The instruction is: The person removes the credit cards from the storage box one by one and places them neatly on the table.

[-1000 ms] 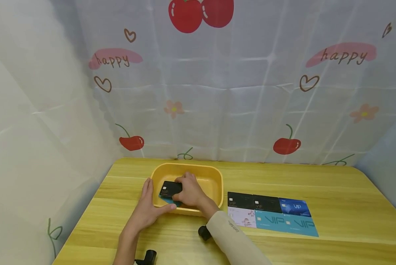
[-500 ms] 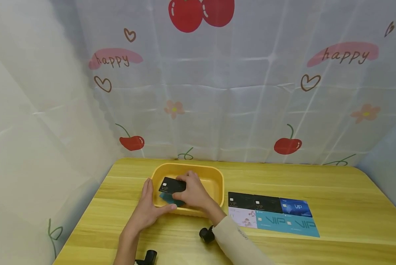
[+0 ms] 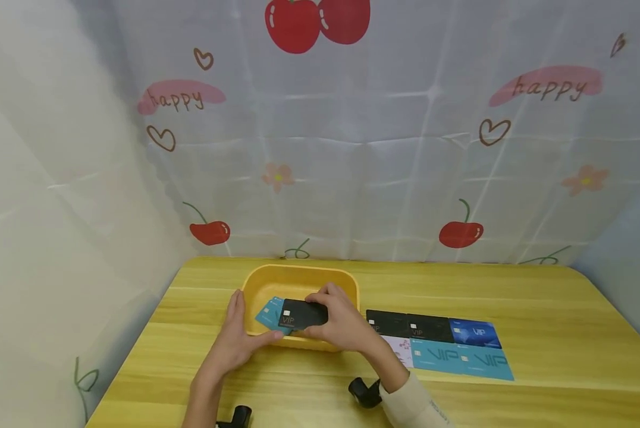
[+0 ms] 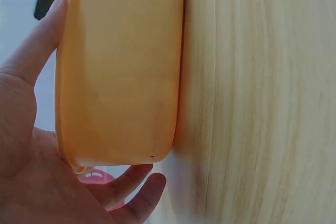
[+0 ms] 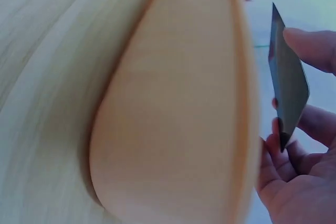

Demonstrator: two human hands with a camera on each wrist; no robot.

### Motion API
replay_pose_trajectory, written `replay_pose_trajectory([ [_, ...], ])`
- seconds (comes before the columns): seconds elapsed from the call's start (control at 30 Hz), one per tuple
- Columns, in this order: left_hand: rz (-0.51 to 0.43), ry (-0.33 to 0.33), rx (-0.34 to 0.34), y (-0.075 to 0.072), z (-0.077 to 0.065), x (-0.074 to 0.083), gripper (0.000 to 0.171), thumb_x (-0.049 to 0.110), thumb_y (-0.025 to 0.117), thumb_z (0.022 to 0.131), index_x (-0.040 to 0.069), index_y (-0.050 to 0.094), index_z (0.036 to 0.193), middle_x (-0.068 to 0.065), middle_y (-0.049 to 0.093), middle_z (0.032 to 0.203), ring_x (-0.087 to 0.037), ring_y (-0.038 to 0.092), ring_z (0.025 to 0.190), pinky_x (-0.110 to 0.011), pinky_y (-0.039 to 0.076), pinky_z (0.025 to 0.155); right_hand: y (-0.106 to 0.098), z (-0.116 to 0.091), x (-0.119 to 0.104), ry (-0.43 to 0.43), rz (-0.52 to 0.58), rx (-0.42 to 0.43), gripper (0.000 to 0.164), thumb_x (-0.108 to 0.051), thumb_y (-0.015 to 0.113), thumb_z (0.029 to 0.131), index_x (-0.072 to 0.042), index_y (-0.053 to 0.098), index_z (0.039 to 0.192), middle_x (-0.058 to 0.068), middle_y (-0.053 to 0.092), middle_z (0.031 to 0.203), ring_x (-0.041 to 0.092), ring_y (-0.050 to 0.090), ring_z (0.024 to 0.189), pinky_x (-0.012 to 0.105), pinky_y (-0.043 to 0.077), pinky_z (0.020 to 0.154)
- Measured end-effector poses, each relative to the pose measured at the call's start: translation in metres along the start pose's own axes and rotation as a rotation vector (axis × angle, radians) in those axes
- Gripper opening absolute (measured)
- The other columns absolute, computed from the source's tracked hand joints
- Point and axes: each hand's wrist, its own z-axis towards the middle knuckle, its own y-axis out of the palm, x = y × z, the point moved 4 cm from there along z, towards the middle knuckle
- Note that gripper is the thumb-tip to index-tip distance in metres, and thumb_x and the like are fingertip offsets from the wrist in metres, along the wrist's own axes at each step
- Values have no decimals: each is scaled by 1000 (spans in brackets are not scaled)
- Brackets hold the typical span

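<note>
A yellow plastic basin (image 3: 298, 273) stands on the table; several teal cards (image 3: 269, 314) lie inside it. My right hand (image 3: 344, 321) pinches a black VIP card (image 3: 301, 315) between thumb and fingers, over the basin's front right part. In the right wrist view this black card (image 5: 290, 77) shows nearly edge-on, beyond the basin's rim. My left hand (image 3: 237, 342) rests against the basin's left front corner, thumb extended along the front rim and fingers nearly straight on the left side. From the left wrist view, the thumb (image 4: 39, 43) touches the rim of the basin (image 4: 121, 72).
Right of the basin, two rows of cards lie edge to edge: two black cards (image 3: 430, 328) and a dark blue one (image 3: 475, 333) behind, a pink flowered card (image 3: 401, 351) and two teal ones (image 3: 486, 362) in front. A printed curtain (image 3: 384, 148) hangs behind the wooden table (image 3: 555, 333).
My right hand has lifted the black card off the teal ones and carried it rightward, uncovering the teal cards in the basin. My left hand stays at the basin's corner.
</note>
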Motion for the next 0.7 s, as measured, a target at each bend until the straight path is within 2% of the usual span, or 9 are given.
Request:
replay_pose_trajectory([
  [0.17,-3,-1,5,0,0,-2,128,47,83,77,-3,-5,155,-21,-11,162,-40,4,147,-55,14,115,-6,-16,-1,22,15,-15,47,-14,81,79,-4,66,122,0,46,103,20,42,97,33,45,77],
  [0.47,-3,15,21,1,0,-1,127,44,84,77,-4,-4,155,-21,-9,162,-41,5,147,-54,15,115,-15,-44,-3,30,-32,-31,46,-14,82,79,-8,67,122,-3,47,104,19,42,97,35,41,77],
  [0.7,-9,25,25,0,0,-1,128,44,85,76,-5,-4,155,-21,-9,162,-42,7,146,-54,16,115,-19,-64,1,49,-80,-30,46,-19,83,79,-10,67,121,-7,47,106,17,42,99,30,44,77],
])
